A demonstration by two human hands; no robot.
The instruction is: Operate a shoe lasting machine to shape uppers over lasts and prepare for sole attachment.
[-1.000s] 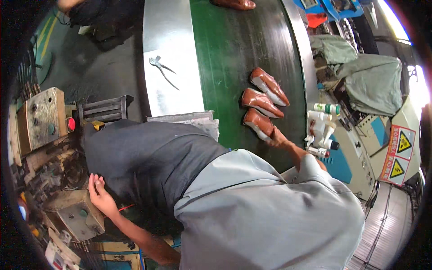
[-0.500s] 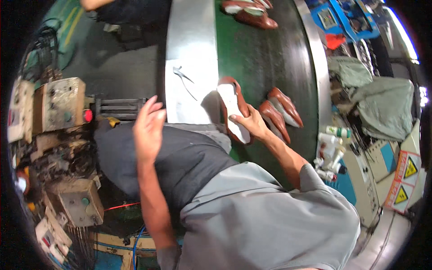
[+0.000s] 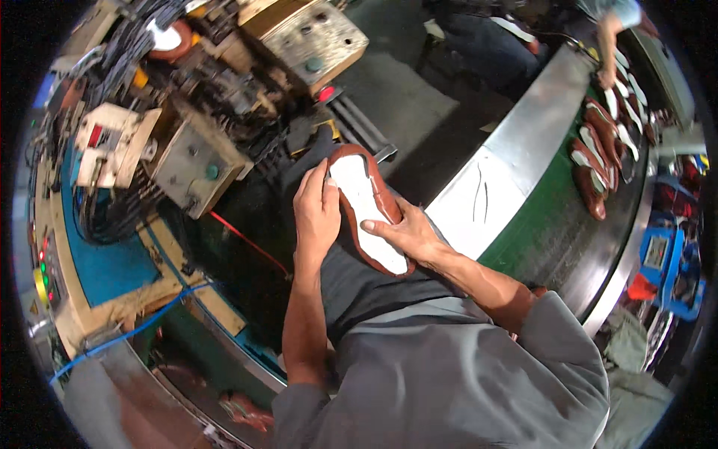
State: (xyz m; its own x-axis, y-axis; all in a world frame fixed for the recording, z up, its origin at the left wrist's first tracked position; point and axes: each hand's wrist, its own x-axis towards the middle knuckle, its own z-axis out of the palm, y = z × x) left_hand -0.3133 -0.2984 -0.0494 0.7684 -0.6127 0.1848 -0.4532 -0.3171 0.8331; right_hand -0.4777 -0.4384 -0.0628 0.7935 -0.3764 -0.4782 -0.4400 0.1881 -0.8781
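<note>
A brown leather shoe (image 3: 361, 202) is held over my lap, its white underside turned up toward me. My right hand (image 3: 415, 238) grips its right edge, the thumb pressed on the white face and the fingers hidden beneath. Along the opposite edge, near the upper end, my left hand (image 3: 317, 213) lies against the brown leather with its fingers round the side. A thin dark hand tool (image 3: 479, 193) rests on the bright metal ledge (image 3: 516, 161) to the right.
A machine with a control box (image 3: 200, 166) stands on the left, holding another brown shoe (image 3: 172, 41). Beyond the ledge, a green conveyor belt (image 3: 535, 217) carries several brown shoes (image 3: 592, 168). A co-worker's arm (image 3: 607, 49) reaches over them. A blue crate (image 3: 662, 262) is at far right.
My view has swung left toward the machine. The shoe has come from over the belt to above my lap in my right hand, and my left hand has joined it.
</note>
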